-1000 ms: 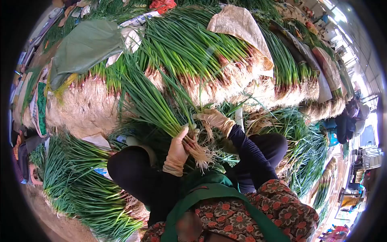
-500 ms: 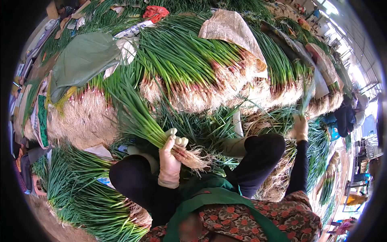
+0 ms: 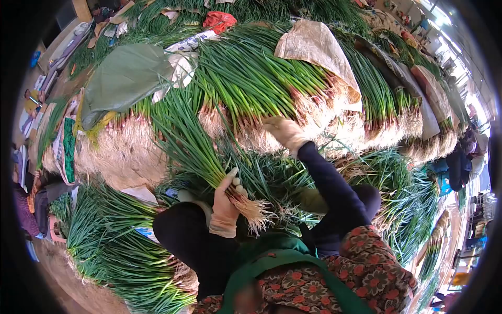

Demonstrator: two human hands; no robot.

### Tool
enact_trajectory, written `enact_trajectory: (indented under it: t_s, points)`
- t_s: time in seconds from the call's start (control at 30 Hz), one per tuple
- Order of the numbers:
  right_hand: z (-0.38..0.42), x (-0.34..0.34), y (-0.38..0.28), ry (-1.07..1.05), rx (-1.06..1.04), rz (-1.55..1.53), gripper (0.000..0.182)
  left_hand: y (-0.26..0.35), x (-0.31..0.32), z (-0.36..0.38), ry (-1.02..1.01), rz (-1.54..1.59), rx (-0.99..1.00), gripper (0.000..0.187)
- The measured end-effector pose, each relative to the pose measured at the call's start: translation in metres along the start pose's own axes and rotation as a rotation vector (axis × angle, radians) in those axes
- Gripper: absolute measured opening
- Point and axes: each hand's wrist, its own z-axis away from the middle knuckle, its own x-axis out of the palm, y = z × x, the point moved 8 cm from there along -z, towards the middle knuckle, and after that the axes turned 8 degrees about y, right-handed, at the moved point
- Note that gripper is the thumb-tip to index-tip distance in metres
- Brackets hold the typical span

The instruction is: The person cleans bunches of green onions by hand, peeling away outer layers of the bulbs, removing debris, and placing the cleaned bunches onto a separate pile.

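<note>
My left hand (image 3: 225, 206), in a pale glove, is closed round a bunch of green onions (image 3: 206, 162) near its root end. The leaves fan up and to the left, and the pale roots hang out at the lower right. My right hand (image 3: 285, 133), gloved too, reaches across to the root side of a large heap of green onions (image 3: 246, 83). Its fingers look stretched out and touch the stems and roots there; their tips are partly lost against the heap.
Loose green leaves (image 3: 266, 167) lie between my knees and the heap. A green tarp (image 3: 123, 78) and a tan sack (image 3: 319, 49) cover parts of the heap. More green onions (image 3: 120, 251) are stacked at the lower left. A red bag (image 3: 219, 22) lies at the back.
My right hand has swung from the far right, where blurred greens showed at it, leftward to the heap's roots. My left hand keeps its bunch. The view has shifted slightly.
</note>
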Motion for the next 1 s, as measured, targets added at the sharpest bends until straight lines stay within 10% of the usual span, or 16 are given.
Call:
enact_trajectory:
  t_s: [0.07,0.2,0.37,0.4,0.43,0.47,0.6,0.67,0.73,1.0]
  points:
    - [-0.021,0.037,-0.018,-0.333,0.213,0.366,0.038,0.001,-0.001,-0.001,-0.004,0.014,-0.014,0.021]
    - [-0.019,0.069,-0.047,0.220,-0.166,1.075,0.037,0.003,-0.006,-0.006,-0.032,-0.007,-0.002,0.024]
    - [0.054,0.035,-0.055,0.100,-0.378,0.280,0.019,-0.010,0.007,-0.008,0.027,-0.052,0.041,0.029]
    - [0.096,0.049,-0.074,0.195,-0.715,0.941,0.019,-0.015,0.004,-0.011,0.004,-0.080,0.040,0.029]
    - [0.135,0.068,-0.070,0.289,-0.892,0.956,0.019,-0.020,-0.006,-0.019,-0.067,-0.250,0.084,0.026]
    - [0.141,0.044,-0.097,-0.176,-0.262,0.696,0.025,-0.025,-0.017,-0.027,-0.134,-0.416,0.139,0.022]
    - [0.163,0.066,-0.042,-0.659,-0.135,-0.304,0.035,-0.035,-0.021,-0.021,0.075,-0.606,0.099,0.017]
    - [0.148,0.072,-0.010,-0.638,0.381,-0.796,0.047,-0.036,-0.020,-0.018,0.129,-0.687,0.087,0.018]
    - [0.133,0.075,0.004,-0.389,0.636,-0.790,0.047,-0.040,-0.022,-0.022,0.128,-0.650,0.122,0.019]
    - [0.113,0.077,-0.006,-0.092,0.274,-0.037,0.035,-0.043,-0.035,-0.022,0.119,-0.630,0.065,0.014]
